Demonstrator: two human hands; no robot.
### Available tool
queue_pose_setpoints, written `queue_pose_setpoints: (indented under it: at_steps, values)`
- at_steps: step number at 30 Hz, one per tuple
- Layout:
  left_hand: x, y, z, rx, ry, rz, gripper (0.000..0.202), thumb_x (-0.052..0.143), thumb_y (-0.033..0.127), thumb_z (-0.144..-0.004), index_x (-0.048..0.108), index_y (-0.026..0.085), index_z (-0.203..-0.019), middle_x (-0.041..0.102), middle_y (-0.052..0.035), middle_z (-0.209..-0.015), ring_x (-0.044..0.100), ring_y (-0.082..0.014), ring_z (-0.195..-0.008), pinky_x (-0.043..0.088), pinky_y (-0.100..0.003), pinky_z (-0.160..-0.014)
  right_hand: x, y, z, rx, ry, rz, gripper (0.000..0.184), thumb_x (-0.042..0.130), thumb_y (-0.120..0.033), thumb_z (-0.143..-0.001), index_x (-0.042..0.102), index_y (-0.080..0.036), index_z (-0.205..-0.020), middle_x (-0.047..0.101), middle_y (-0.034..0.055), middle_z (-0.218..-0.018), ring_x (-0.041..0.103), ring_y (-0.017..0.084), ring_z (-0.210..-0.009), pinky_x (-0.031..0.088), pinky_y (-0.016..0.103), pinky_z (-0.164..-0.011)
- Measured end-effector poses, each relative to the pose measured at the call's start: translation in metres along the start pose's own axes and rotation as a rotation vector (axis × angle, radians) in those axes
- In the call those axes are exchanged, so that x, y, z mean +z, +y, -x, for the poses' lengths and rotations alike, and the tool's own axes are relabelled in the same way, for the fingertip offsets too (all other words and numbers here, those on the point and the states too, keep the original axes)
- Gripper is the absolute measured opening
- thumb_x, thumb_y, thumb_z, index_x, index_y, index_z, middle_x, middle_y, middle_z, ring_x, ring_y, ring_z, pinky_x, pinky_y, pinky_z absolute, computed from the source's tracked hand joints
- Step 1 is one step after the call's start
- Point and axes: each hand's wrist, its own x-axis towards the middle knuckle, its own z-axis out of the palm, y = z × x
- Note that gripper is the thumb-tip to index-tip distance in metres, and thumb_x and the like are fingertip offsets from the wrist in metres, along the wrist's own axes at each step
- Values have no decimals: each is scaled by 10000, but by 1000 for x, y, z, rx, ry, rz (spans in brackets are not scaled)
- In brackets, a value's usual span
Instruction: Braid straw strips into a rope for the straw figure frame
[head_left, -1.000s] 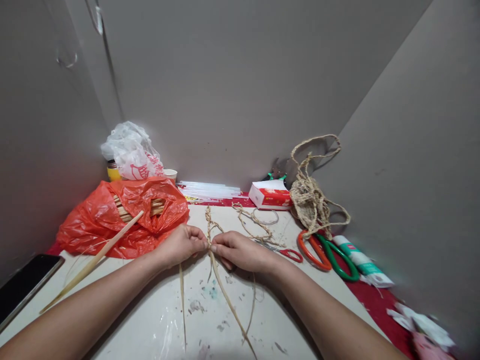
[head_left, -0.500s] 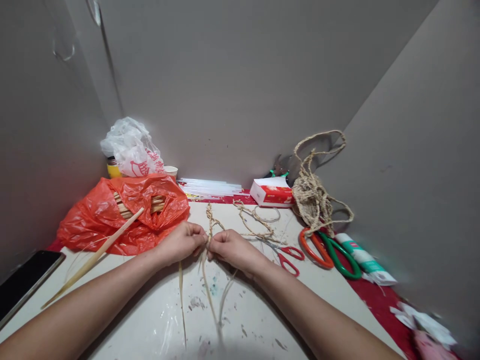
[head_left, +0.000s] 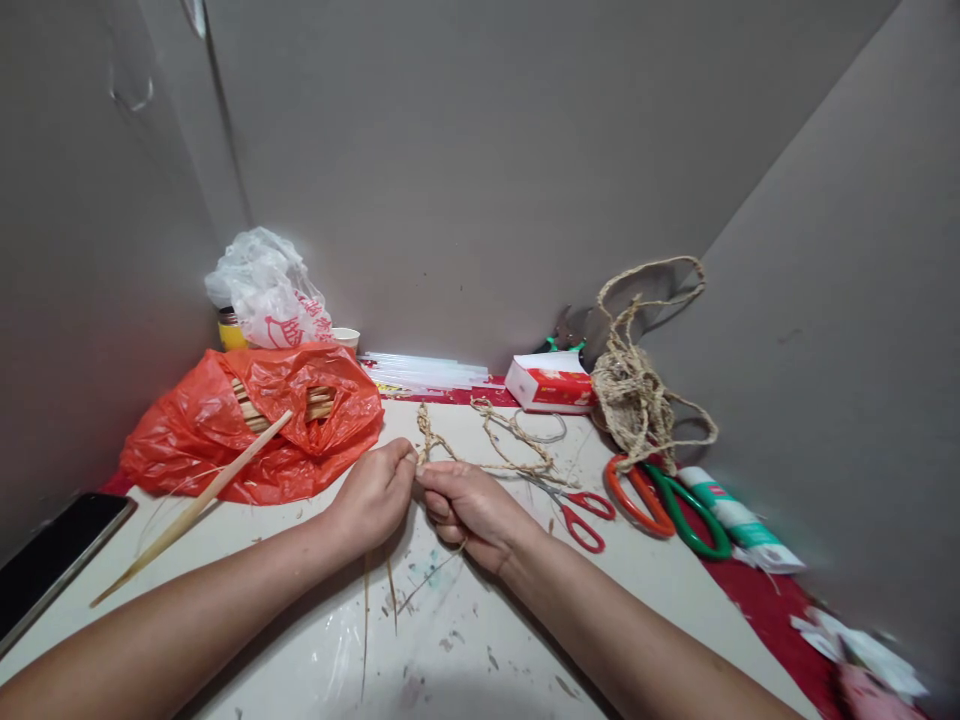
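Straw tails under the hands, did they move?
Yes. The straw tails swung left and drew in shorter, now mostly left of the teal paint smudge.

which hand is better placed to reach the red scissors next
Probably right. The right hand lies beside the scissors on that side; the left hand is farther off. Both pinch the braid.

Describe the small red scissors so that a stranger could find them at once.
On the white table, find the person's right hand, which pinches a straw braid. Just right of that hand lie the small scissors. Both their handles are thin and red, unlike the larger scissors beyond, with one orange and one green handle.
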Motion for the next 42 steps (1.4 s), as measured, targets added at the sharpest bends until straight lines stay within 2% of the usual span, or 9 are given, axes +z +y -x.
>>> queue_pose_setpoints:
  at_steps: [12,18,22,24,29,31,37,39,42]
  values:
    - [10,-4,3,-122,-13,350,178,351,274,-858,488,178,-795,438,57,-514,411,-99,-486,332,-209,-515,5,4,3,-73,46,-43,326,682,-394,-655,462,-157,-619,382,-91,-415,199,5,-330,82,157,-326]
    - [20,-1,8,-90,-21,429,214,333,293,-869,477,174,-764,514,30,-524,500,-97,-520,396,-207,-582,8,3,4,-129,80,-70,348,701,-381,-643,447,-154,-569,394,-71,-392,274,15,-318,87,163,-332]
    - [11,3,3,-244,-192,517,253,308,301,-842,517,160,-860,557,15,-544,444,-93,-393,361,-215,-453,6,-2,5,-141,75,-90,342,700,-364,-642,435,-160,-568,359,-79,-385,286,21,-314,88,170,-334]
    - [-1,3,-2,-300,-239,433,267,341,301,-811,554,145,-850,552,7,-527,422,-98,-373,325,-218,-413,1,-6,5,-112,36,-81,332,708,-342,-636,436,-159,-583,337,-93,-391,237,10,-316,84,169,-338]
    - [-27,-1,-12,-151,145,151,155,473,216,-710,608,140,-712,556,-1,-602,490,-107,-573,380,-217,-561,-12,-17,3,0,-75,12,261,703,-314,-642,535,-123,-702,304,-111,-405,137,0,-349,52,163,-355]
    - [-24,-1,-11,-176,92,232,146,476,216,-710,602,142,-714,552,0,-611,486,-106,-587,378,-216,-569,-15,-19,3,31,-113,40,270,702,-323,-649,525,-125,-697,295,-112,-410,129,0,-356,46,164,-360]
    - [4,0,-2,-382,-292,755,113,460,245,-715,506,144,-696,471,17,-536,395,-74,-453,308,-206,-470,-19,-18,2,50,-186,141,322,703,-384,-655,486,-145,-657,275,-119,-398,115,10,-356,49,183,-357]
    - [6,-2,-2,-394,-310,762,114,457,254,-719,479,154,-669,414,42,-504,317,-61,-421,253,-202,-442,-21,-18,2,48,-195,194,332,696,-405,-658,486,-149,-645,285,-117,-392,133,14,-345,64,191,-352]
    - [5,-8,-2,-305,-242,562,138,472,255,-717,488,149,-629,414,44,-534,314,-64,-480,245,-201,-471,-23,-18,2,30,-182,322,338,662,-441,-680,491,-153,-635,300,-109,-384,164,24,-335,89,201,-349]
